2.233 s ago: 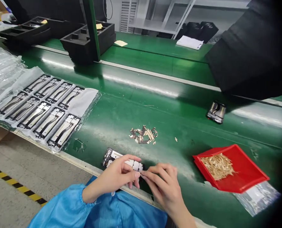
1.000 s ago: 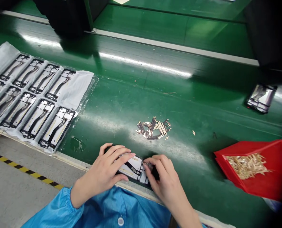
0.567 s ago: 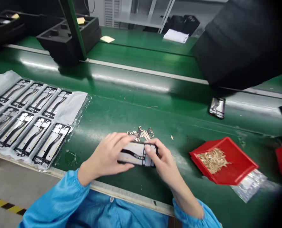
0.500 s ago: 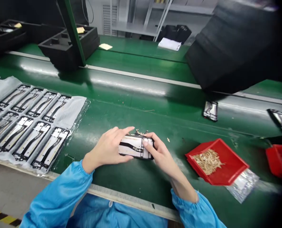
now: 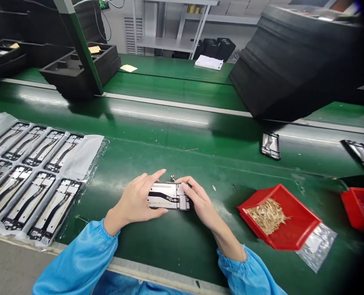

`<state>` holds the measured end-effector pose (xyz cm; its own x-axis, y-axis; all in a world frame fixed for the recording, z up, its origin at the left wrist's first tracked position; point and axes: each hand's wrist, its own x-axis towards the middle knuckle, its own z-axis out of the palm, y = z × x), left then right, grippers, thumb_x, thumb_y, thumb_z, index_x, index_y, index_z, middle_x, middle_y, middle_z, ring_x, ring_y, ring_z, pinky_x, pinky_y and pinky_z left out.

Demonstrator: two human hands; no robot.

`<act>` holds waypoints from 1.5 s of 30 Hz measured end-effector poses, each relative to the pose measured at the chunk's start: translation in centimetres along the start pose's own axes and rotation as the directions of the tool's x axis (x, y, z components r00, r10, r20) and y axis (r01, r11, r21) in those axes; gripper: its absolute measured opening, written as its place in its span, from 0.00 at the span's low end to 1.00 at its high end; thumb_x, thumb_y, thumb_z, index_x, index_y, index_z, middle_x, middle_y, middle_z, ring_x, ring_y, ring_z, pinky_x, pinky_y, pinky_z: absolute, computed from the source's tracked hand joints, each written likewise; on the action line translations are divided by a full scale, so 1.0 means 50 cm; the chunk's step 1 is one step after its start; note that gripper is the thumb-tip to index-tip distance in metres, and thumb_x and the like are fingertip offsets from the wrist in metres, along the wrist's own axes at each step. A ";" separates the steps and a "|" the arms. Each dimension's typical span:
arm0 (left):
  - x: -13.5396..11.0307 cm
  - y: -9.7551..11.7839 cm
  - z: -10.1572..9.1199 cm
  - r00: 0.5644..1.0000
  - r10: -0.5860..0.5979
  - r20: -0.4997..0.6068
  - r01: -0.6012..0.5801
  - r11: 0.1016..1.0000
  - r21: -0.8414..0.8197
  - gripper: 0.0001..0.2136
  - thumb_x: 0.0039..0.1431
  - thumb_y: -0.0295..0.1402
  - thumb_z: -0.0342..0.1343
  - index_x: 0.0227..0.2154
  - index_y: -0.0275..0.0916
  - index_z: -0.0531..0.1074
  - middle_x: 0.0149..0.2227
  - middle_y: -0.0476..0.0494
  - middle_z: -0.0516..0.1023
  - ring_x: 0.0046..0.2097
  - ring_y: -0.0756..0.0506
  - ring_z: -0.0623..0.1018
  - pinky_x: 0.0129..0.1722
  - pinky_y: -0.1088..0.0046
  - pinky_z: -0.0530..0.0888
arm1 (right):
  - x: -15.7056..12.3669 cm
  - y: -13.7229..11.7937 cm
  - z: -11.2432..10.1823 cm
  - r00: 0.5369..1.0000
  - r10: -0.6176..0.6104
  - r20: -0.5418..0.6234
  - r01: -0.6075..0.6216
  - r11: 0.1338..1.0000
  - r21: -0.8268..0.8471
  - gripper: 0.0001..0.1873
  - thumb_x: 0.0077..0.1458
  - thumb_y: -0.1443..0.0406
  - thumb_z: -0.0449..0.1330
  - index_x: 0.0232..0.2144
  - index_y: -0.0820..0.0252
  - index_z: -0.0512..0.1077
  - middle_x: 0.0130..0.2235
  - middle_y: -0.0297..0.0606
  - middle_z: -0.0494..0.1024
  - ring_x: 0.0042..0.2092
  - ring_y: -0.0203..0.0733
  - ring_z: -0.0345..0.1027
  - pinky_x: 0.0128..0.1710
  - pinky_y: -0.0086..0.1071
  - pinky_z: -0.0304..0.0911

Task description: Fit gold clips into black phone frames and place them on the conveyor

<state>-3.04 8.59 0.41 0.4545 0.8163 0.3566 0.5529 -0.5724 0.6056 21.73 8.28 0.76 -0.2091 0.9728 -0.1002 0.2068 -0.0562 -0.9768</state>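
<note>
A phone mid-frame [image 5: 165, 195] with a white inner face and a black ribbon cable lies level, long side across, just over the green bench. My left hand [image 5: 135, 200] grips its left end, thumb along the near edge and index finger stretched past the far edge. At the right end, my right hand [image 5: 198, 200] is closed on the frame, with the thumb pressing on its upper face. A small dark piece with gold contacts [image 5: 172, 178] sticks up at the far edge; how it is attached I cannot tell.
On the left, a padded sheet [image 5: 83, 157] carries several similar phone frames. A red bin [image 5: 295, 217] of small gold strips stands at right over a clear plastic bag [image 5: 318, 246]. Farther back are a loose phone frame [image 5: 270, 145] and black foam trays [image 5: 292, 61].
The view has shifted slightly. My right fingers have drawn in around the frame's right end, and fewer gold contacts show at the far edge. Both hands still hold the frame.
</note>
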 end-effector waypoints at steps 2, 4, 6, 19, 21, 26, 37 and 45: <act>-0.001 -0.003 0.001 1.000 0.002 -0.007 -0.002 1.000 0.003 0.52 0.52 0.47 0.75 0.74 0.41 0.54 0.53 0.37 0.83 0.49 0.35 0.81 0.50 0.53 0.80 | 0.003 0.005 -0.008 0.982 -0.180 -0.059 0.170 0.976 -0.135 0.16 0.69 0.51 0.62 0.52 0.52 0.74 0.50 0.38 0.79 0.50 0.44 0.74 0.51 0.38 0.70; -0.004 -0.003 -0.001 1.000 0.024 -0.002 -0.024 1.000 0.017 0.52 0.51 0.46 0.76 0.74 0.43 0.54 0.55 0.37 0.83 0.49 0.35 0.81 0.50 0.53 0.80 | 0.004 0.010 -0.012 0.922 -0.366 -0.128 0.327 0.911 -0.251 0.12 0.68 0.56 0.65 0.50 0.52 0.76 0.48 0.40 0.79 0.49 0.44 0.75 0.50 0.38 0.72; -0.010 -0.002 -0.004 0.999 0.051 0.007 -0.051 0.999 0.009 0.51 0.51 0.45 0.76 0.73 0.44 0.56 0.59 0.38 0.82 0.50 0.35 0.81 0.51 0.54 0.79 | 0.002 0.010 -0.014 0.849 -0.511 -0.136 0.438 0.823 -0.361 0.04 0.68 0.62 0.65 0.44 0.53 0.78 0.42 0.39 0.80 0.44 0.42 0.76 0.45 0.37 0.73; -0.107 0.055 0.054 0.917 -0.019 -0.398 -0.032 0.992 -0.121 0.12 0.64 0.25 0.68 0.47 0.44 0.76 0.38 0.53 0.86 0.41 0.47 0.80 0.45 0.68 0.71 | -0.115 0.016 0.015 0.701 -0.712 0.046 0.634 0.592 -0.498 0.12 0.64 0.77 0.64 0.43 0.55 0.77 0.39 0.38 0.80 0.39 0.38 0.77 0.40 0.31 0.74; -0.114 0.060 0.062 0.895 -0.027 -0.445 -0.039 0.990 -0.139 0.12 0.62 0.23 0.69 0.42 0.44 0.75 0.37 0.54 0.86 0.42 0.47 0.79 0.47 0.67 0.70 | -0.128 0.016 0.017 0.732 -0.680 0.039 0.615 0.635 -0.468 0.13 0.63 0.77 0.64 0.43 0.55 0.77 0.38 0.38 0.80 0.39 0.38 0.76 0.39 0.32 0.74; -0.125 0.066 0.073 0.849 0.058 -0.526 -0.127 0.987 -0.095 0.14 0.60 0.15 0.64 0.34 0.44 0.73 0.36 0.59 0.89 0.45 0.45 0.77 0.52 0.64 0.65 | -0.144 0.010 0.019 0.848 -0.529 0.027 0.506 0.795 -0.335 0.07 0.66 0.72 0.65 0.39 0.53 0.78 0.37 0.37 0.80 0.38 0.38 0.76 0.38 0.31 0.73; -0.150 0.069 0.078 0.852 0.222 -0.474 -0.212 0.974 0.075 0.21 0.63 0.13 0.58 0.45 0.47 0.84 0.41 0.49 0.88 0.42 0.43 0.67 0.42 0.65 0.67 | -0.170 0.031 0.020 0.890 -0.416 0.186 0.456 0.821 -0.343 0.14 0.69 0.68 0.63 0.53 0.47 0.74 0.46 0.35 0.82 0.47 0.38 0.77 0.48 0.31 0.74; -0.173 0.063 0.034 0.880 -0.026 -0.474 0.106 0.984 0.143 0.25 0.70 0.32 0.61 0.68 0.45 0.67 0.70 0.36 0.71 0.68 0.35 0.65 0.66 0.52 0.66 | 0.010 -0.003 -0.057 0.948 -0.318 -0.006 0.272 0.821 -0.501 0.13 0.67 0.51 0.62 0.41 0.52 0.79 0.38 0.37 0.83 0.38 0.44 0.75 0.41 0.39 0.71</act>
<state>-4.03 -0.40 -2.00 0.0542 0.7704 0.6353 0.6923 -0.4875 0.5320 24.34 9.41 1.40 -0.2585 0.9415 0.2163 0.5921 0.3314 -0.7346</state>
